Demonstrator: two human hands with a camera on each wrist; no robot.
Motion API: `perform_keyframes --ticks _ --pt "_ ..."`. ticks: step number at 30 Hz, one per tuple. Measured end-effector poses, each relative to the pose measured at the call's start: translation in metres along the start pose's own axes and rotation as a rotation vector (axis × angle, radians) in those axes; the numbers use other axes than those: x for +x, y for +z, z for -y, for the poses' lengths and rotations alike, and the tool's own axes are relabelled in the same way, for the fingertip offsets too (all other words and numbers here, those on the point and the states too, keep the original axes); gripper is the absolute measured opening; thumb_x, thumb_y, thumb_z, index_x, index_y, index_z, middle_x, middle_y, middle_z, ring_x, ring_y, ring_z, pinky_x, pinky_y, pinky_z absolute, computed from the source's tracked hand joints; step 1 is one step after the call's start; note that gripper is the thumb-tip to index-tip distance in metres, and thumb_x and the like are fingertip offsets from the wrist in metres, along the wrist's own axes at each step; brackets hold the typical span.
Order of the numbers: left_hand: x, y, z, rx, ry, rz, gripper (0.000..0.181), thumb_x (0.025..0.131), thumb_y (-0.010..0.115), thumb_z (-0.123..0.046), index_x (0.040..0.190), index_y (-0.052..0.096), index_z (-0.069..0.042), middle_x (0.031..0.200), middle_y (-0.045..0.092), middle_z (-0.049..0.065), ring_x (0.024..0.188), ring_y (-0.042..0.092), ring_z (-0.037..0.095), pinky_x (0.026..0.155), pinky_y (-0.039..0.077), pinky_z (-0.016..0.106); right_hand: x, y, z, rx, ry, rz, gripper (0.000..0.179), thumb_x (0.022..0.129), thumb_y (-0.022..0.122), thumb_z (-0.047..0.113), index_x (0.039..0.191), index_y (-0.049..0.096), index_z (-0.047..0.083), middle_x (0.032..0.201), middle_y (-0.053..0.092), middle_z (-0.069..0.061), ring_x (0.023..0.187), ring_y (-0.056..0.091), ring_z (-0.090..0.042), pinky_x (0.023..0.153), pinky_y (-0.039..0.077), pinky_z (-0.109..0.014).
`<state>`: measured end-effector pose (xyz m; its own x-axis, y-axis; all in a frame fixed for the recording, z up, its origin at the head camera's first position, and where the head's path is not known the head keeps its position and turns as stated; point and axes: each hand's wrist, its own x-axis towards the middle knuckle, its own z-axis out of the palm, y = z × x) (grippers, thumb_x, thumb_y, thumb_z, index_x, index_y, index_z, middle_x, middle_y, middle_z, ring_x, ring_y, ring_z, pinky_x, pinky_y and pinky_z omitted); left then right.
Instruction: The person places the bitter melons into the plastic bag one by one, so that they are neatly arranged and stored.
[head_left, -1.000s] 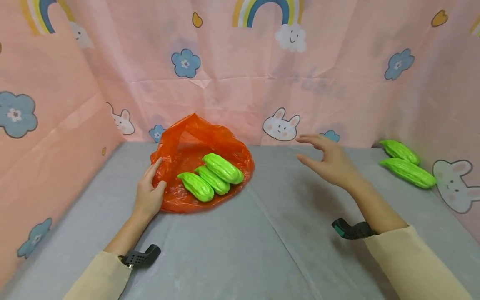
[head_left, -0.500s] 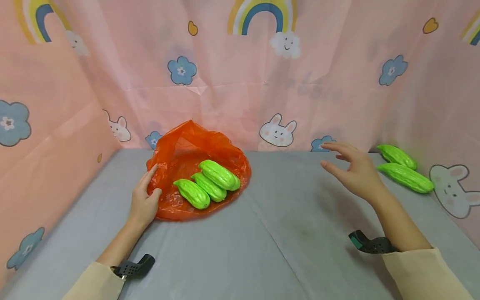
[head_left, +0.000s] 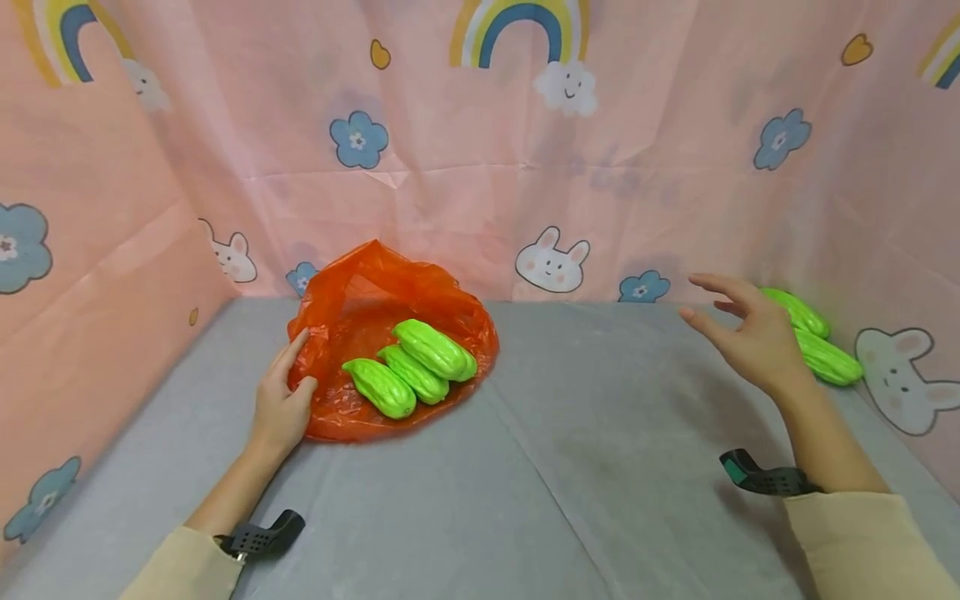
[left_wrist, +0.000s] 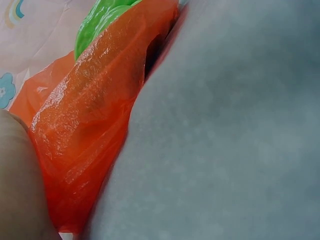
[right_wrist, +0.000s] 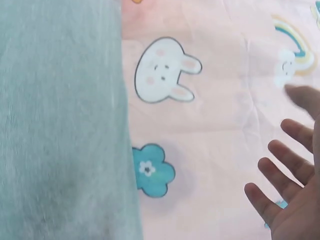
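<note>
Nearest, my left hand (head_left: 281, 408) rests against the left side of the orange plastic bag (head_left: 375, 260), thumb spread from fingers; at least four bitter gourds (head_left: 429, 350) lie inside. Farther right, my right hand (head_left: 757, 342) hangs spread, holding nothing. I judge this a reach toward two more bitter gourds (head_left: 831, 360), far right, calling for a move right, then a grasp.

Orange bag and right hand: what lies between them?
In the head view, only bare grey surface lies between the orange bag and the right hand.
</note>
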<state>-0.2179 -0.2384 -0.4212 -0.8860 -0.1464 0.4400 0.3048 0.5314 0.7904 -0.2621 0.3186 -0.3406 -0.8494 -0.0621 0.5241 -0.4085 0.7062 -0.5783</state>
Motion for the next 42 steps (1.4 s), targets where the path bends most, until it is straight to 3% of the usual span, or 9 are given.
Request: perform_keyframes --ticks 4,10,17,24,30,35,39,42 --pt "0.000 0.000 -0.001 -0.006 0.000 0.005 0.066 0.092 0.045 0.005 0.156 0.040 -0.011 0.160 0.038 0.019 0.145 0.039 0.035 0.099 0.029 0.002 -0.002 -0.010 -0.016 0.022 0.107 -0.011 0.052 0.095 0.069 0.032 0.144 0.058 0.019 0.147 0.055 0.012 0.108 0.043 0.018 0.086 0.036 0.001" --pt "0.001 -0.006 -0.005 0.027 0.010 -0.005 0.066 0.091 0.045 0.005 0.155 0.041 -0.011 0.160 0.038 0.021 0.144 0.039 0.037 0.099 0.028 0.003 -0.006 -0.017 -0.048 0.005 0.178 -0.072 0.053 0.096 0.067 0.033 0.146 0.056 0.020 0.151 0.053 0.006 0.122 0.044 0.012 0.098 0.040 -0.007" --pt "0.003 -0.004 -0.006 0.014 0.019 0.007 0.066 0.091 0.046 0.007 0.155 0.041 -0.009 0.160 0.038 0.022 0.144 0.039 0.036 0.097 0.028 0.000 -0.015 -0.031 -0.074 -0.013 0.240 -0.151 0.053 0.096 0.066 0.036 0.146 0.056 0.023 0.147 0.052 0.021 0.128 0.041 0.013 0.111 0.036 -0.016" --pt "0.002 -0.002 -0.004 0.001 0.026 0.007 0.066 0.091 0.046 0.008 0.155 0.041 -0.006 0.159 0.039 0.024 0.142 0.041 0.037 0.094 0.029 -0.002 -0.020 -0.043 -0.090 -0.029 0.317 -0.176 0.053 0.094 0.067 0.040 0.145 0.058 0.026 0.128 0.052 0.037 0.121 0.044 0.015 0.104 0.036 -0.009" --pt "0.000 -0.002 -0.003 0.002 0.020 -0.001 0.066 0.091 0.044 0.007 0.155 0.041 -0.008 0.159 0.039 0.022 0.143 0.041 0.036 0.096 0.029 -0.001 -0.024 -0.049 -0.102 -0.049 0.361 -0.185 0.053 0.094 0.066 0.042 0.145 0.057 0.028 0.129 0.051 0.037 0.120 0.042 0.018 0.112 0.036 -0.016" --pt "-0.001 -0.001 -0.002 0.006 0.007 0.000 0.066 0.092 0.043 0.005 0.156 0.040 -0.010 0.160 0.039 0.020 0.142 0.042 0.036 0.096 0.030 0.000 -0.026 -0.053 -0.110 -0.096 0.367 -0.180 0.056 0.094 0.065 0.043 0.146 0.057 0.023 0.122 0.049 0.040 0.120 0.041 0.018 0.107 0.035 -0.012" --pt "-0.001 0.000 -0.002 -0.003 0.005 -0.003 0.066 0.092 0.044 0.006 0.156 0.040 -0.009 0.160 0.038 0.021 0.143 0.040 0.036 0.096 0.030 0.000 -0.029 -0.054 -0.116 -0.134 0.390 -0.150 0.056 0.095 0.063 0.044 0.148 0.054 0.026 0.130 0.046 0.037 0.137 0.043 -0.001 0.111 0.033 -0.016" --pt "-0.001 0.001 -0.002 0.000 0.011 -0.003 0.065 0.092 0.044 0.007 0.155 0.040 -0.009 0.160 0.038 0.021 0.143 0.041 0.036 0.096 0.029 -0.001 -0.031 -0.054 -0.121 -0.156 0.393 -0.143 0.058 0.095 0.063 0.043 0.149 0.053 0.023 0.148 0.046 0.019 0.146 0.042 -0.030 0.121 0.032 -0.033"
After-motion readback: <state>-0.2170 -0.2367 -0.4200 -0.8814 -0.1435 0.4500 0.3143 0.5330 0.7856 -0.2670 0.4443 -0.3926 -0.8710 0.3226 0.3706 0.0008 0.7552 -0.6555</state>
